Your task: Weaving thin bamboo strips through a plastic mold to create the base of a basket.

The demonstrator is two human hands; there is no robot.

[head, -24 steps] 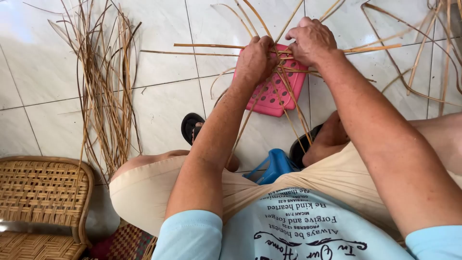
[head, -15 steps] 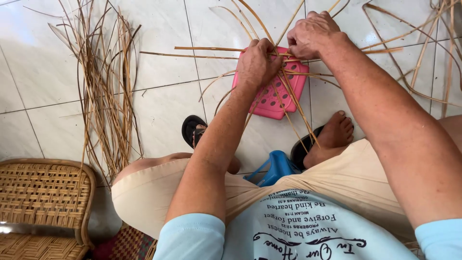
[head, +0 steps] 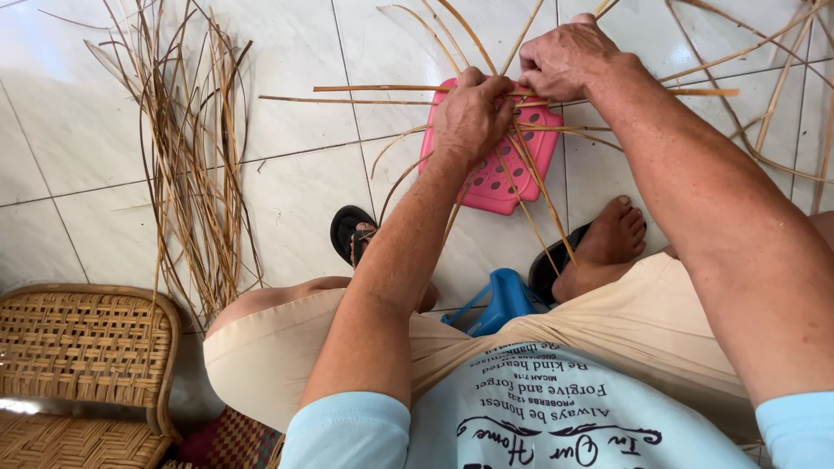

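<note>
1. Fingers first: the left hand (head: 473, 117) is curled tight, fingers clamped on the crossing of thin cane strips (head: 521, 130), right over the pink plastic stool (head: 508, 178).
2. The right hand (head: 565, 59) sits just beside it, touching, fingers folded shut and pinching the strips from the far side.
3. From that grip the strips fan out: two long ones run level to the left and right, others splay up and away, a few slant down toward the feet.
4. The hands and strips cover the stool's upper edge; its perforated top shows below them.
5. Down on the white tiled floor (head: 295, 200), a bare right foot (head: 608, 243) rests on a dark sandal, and a second dark sandal (head: 347, 230) lies near the left knee.
6. A blue object (head: 499, 300) peeks out between the legs, mostly hidden.
7. Far left, a loose bundle of cane (head: 187, 165) lies on the tiles, well apart from the hands.
8. Bottom left corner: a woven cane chair seat (head: 82, 347).
</note>
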